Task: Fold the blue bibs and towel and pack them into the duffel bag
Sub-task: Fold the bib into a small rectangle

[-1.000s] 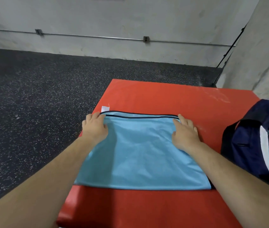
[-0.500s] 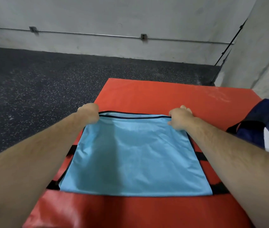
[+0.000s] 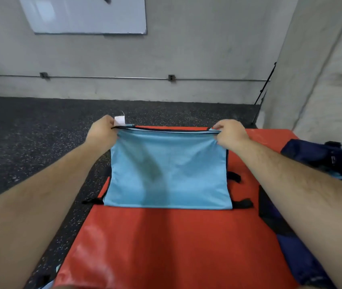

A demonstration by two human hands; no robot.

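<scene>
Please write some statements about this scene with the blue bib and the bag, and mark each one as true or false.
1. The left hand and the right hand both grip the top edge of the blue bib. True.
2. The duffel bag lies at the person's right. True.
3. The bib is packed inside the bag. False: the hands hold it over the red mat.
4. The mat is green. False: it is red.
5. A white tag sticks up beside the left hand. True.
</scene>
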